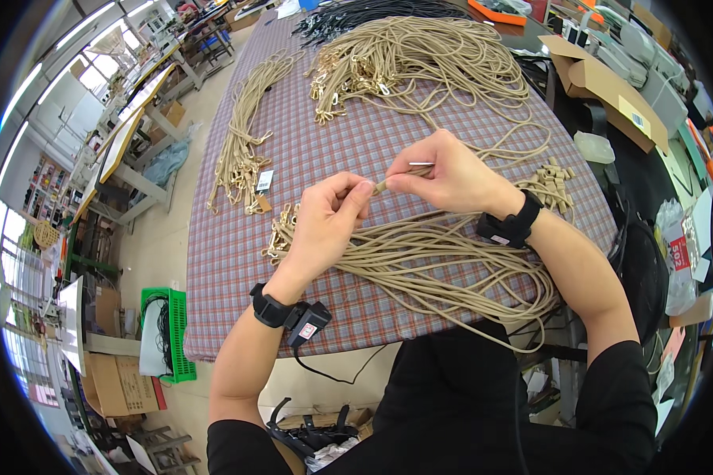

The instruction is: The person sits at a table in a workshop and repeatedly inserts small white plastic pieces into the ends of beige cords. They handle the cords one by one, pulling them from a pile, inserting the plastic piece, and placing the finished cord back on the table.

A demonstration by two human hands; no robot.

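Observation:
Over the middle of the table, my left hand and my right hand meet at a short piece of tan cord, each pinching it between thumb and fingers. A thin, pale, shiny rod sticks out between my right fingers; its other end is hidden. Beneath both hands lies a bundle of tan cords, looped at the right, with gold metal clips at its left end. Small tan tube-shaped pieces are heaped beside my right wrist.
Farther back on the checked tablecloth are a large pile of tan cords and a narrower clipped bundle. Black cords lie beyond. An open cardboard box stands at right; a green basket is on the floor at left.

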